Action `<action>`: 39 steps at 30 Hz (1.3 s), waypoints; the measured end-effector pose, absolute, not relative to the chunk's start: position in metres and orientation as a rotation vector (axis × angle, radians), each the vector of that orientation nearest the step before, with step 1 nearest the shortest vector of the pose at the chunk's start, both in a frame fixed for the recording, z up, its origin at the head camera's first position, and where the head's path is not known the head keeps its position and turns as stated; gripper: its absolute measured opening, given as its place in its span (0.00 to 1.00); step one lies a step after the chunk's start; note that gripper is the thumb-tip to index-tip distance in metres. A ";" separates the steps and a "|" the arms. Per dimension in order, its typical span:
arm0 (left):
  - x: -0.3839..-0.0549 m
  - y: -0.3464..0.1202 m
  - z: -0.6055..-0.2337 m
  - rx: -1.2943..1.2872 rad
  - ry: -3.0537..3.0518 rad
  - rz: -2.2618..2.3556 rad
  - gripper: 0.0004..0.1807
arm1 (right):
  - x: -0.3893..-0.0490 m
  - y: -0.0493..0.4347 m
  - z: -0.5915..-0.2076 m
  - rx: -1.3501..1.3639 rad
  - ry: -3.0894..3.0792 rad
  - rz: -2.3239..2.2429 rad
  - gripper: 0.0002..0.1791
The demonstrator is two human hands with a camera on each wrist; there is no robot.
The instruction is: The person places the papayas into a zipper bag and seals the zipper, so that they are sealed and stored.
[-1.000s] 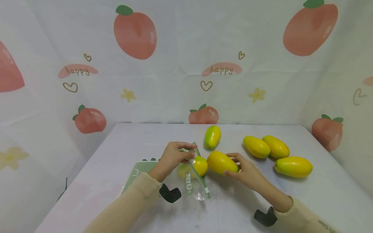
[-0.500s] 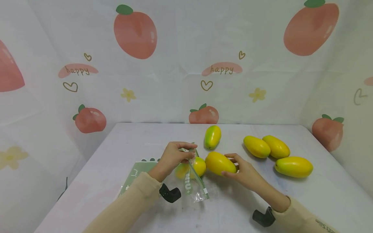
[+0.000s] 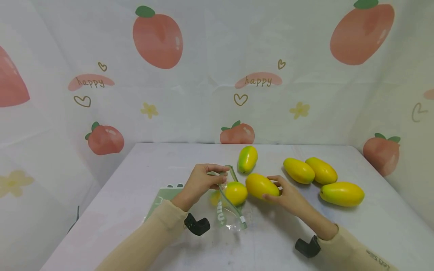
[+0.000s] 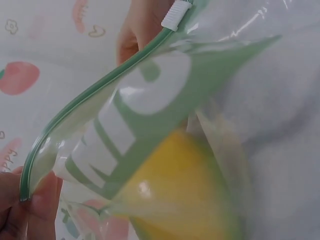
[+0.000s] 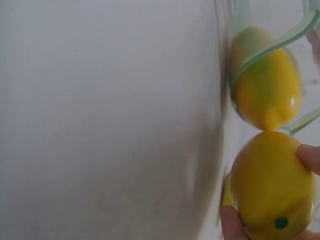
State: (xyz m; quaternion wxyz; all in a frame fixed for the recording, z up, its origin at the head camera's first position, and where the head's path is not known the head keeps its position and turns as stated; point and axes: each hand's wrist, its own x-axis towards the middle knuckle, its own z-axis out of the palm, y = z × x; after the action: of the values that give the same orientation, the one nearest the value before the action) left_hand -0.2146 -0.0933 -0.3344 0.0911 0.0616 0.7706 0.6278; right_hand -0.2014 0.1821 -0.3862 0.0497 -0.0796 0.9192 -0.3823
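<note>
My left hand point(image 3: 201, 185) pinches the green zip edge of a clear zip bag point(image 3: 221, 217), whose mouth gapes toward the right. Inside the mouth lies a yellow mango point(image 3: 236, 193); its far end shows blurred through the plastic. In the left wrist view, the bag's slider point(image 4: 176, 15) sits along the green zip strip. My right hand point(image 3: 289, 197) grips a second yellow mango point(image 5: 272, 182) between thumb and fingers, just right of the bag mouth. From the right wrist, this held mango appears to meet or nearly meet the tip of the bagged one point(image 5: 274, 87).
One green-yellow mango point(image 3: 247, 159) lies behind the bag. Farther right are three more: a left mango point(image 3: 298, 171), a back mango point(image 3: 321, 171) and a front mango point(image 3: 341, 194). A green printed sheet or bag point(image 3: 166, 195) lies flat under my left forearm.
The held mango shifted slightly left, then back right and a little up. The bagged mango also moved slightly right, showing more at the mouth, which is spread wider. My left hand keeps its pinch.
</note>
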 end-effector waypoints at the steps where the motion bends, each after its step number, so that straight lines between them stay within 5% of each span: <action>1: -0.215 -0.093 -0.334 0.180 2.292 1.864 0.15 | -0.203 0.183 -0.387 -0.230 2.799 -1.163 0.39; 39: -0.218 -0.087 -0.336 0.206 2.259 1.884 0.16 | -0.193 0.176 -0.387 -0.231 2.653 -1.226 0.39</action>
State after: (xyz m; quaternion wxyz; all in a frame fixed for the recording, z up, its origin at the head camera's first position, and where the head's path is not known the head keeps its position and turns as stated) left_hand -0.2175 -0.0872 -0.3356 0.0965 0.0696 0.7626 0.6359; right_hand -0.1931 0.1756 -0.3869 0.1046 -0.0783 0.9001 -0.4157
